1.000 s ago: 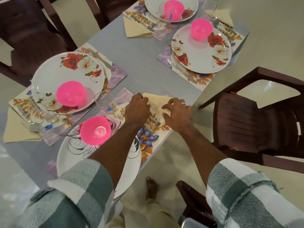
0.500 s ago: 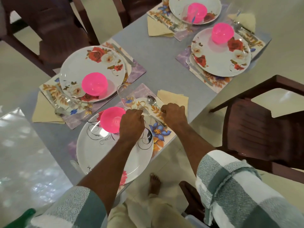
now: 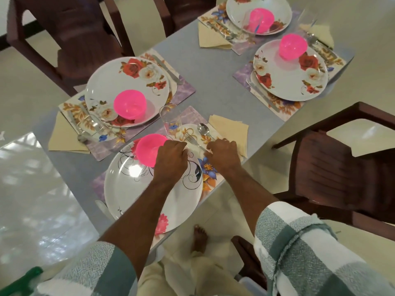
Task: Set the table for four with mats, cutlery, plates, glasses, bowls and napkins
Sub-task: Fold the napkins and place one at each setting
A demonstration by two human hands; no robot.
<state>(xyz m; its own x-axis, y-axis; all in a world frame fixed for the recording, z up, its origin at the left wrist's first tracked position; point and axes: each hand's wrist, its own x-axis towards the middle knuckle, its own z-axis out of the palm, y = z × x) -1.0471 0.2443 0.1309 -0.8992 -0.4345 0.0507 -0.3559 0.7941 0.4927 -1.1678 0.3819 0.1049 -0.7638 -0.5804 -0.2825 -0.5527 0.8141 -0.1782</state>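
Note:
The nearest setting has a white plate with black swirls (image 3: 132, 189) on a floral mat (image 3: 189, 116), and a pink bowl (image 3: 148, 150) sits on the plate. My left hand (image 3: 171, 160) is curled over the plate's far rim, right beside the bowl. A fork (image 3: 191, 139) and a spoon (image 3: 203, 129) lie on the mat to the right of the plate. My right hand (image 3: 224, 154) is closed over their handle ends, next to a yellow napkin (image 3: 232, 129). A clear glass (image 3: 170, 116) stands behind the bowl.
Three other settings with floral plates (image 3: 119, 82), pink bowls, cutlery, glasses and napkins fill the grey table (image 3: 213, 82). A dark wooden chair (image 3: 342, 167) stands close on the right, others at the far left. The near plate overhangs the table edge.
Both hands have come back from the napkin. The left hand went to the plate rim beside the bowl and the right hand to the cutlery handles. The view has shifted.

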